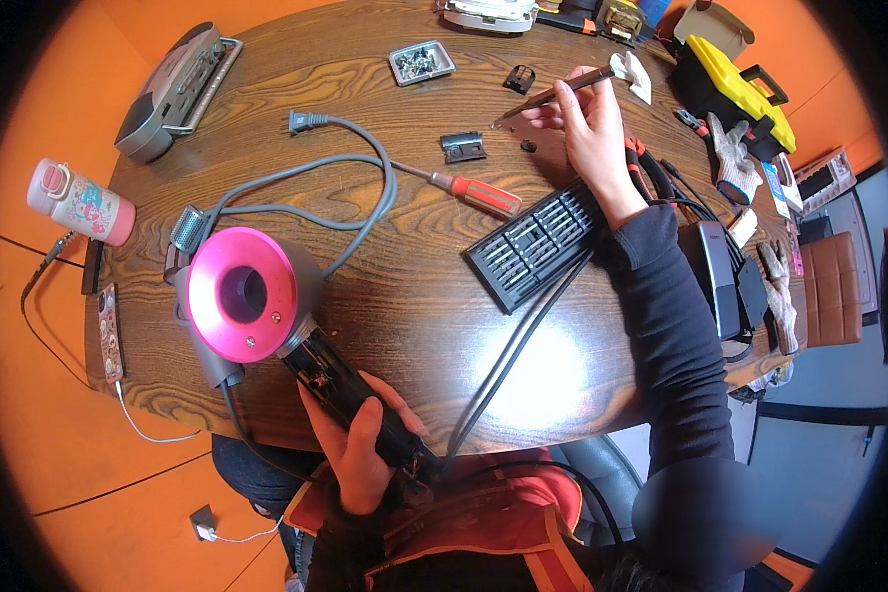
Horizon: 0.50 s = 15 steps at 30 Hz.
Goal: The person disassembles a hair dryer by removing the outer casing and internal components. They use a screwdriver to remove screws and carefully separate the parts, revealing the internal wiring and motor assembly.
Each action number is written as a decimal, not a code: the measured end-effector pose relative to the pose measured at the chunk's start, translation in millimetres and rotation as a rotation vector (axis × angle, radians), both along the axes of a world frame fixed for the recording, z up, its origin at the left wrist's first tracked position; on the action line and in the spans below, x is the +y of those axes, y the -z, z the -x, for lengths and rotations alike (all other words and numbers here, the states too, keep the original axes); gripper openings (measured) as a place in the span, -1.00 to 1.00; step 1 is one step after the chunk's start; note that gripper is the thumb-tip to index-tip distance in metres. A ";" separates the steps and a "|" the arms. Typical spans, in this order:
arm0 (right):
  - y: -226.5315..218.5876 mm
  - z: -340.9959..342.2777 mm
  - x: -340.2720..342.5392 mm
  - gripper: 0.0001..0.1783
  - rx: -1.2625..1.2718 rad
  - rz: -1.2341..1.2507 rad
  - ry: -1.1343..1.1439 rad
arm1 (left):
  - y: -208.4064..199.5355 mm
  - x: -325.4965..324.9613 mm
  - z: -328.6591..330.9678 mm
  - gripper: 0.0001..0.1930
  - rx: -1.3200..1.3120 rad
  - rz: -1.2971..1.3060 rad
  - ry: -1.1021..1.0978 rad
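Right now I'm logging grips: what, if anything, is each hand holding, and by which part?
The left hand holds the pink-ringed hair dryer by its black handle. The right hand holds a slim pen-like tool by its dark barrel.

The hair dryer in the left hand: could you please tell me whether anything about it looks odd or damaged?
Yes: below its pink ring, the handle, held in the left hand, looks odd because its inner parts are exposed, as if the outer cover were off. I cannot make out any actual damage.
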State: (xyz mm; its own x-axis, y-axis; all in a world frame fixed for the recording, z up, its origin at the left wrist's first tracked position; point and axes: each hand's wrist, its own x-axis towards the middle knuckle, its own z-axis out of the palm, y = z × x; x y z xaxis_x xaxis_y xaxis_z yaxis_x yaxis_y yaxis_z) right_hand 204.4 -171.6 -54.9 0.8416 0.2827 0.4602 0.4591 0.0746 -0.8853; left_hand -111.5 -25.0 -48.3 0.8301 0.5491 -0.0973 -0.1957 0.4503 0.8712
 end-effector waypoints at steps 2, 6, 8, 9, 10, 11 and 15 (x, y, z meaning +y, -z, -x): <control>0.2 0.0 -0.3 -0.81 -0.002 0.022 0.004 | 0.3 0.5 -0.2 -0.45 -0.005 -0.001 0.006; 0.4 0.1 -0.3 -0.82 0.000 0.025 0.005 | 0.2 0.5 -0.3 -0.45 -0.009 0.003 0.008; 0.2 0.2 -0.2 -0.81 -0.003 0.037 0.010 | 0.1 0.1 -0.2 -0.46 -0.009 0.003 0.005; 0.1 0.3 -0.1 -0.81 0.011 0.034 0.009 | 0.1 0.0 -0.1 -0.46 -0.010 0.001 0.005; 0.0 0.4 -0.1 -0.81 -0.008 0.041 0.014 | 0.2 -0.1 -0.1 -0.46 -0.029 0.010 0.008; -0.2 0.6 -0.2 -0.81 -0.013 0.042 0.020 | 0.4 0.0 -0.1 -0.46 -0.012 -0.003 0.005; -0.2 0.5 -0.8 -0.81 -0.048 -0.003 0.008 | 0.9 0.8 0.2 -0.46 -0.004 -0.009 0.009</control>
State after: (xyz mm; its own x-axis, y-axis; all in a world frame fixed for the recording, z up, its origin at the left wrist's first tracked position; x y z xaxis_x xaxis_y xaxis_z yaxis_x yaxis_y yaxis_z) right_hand 203.9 -172.4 -54.7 0.8206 0.2747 0.5012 0.5018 0.0735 -0.8618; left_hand -111.7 -24.2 -49.2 0.8353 0.5424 -0.0896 -0.1948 0.4444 0.8744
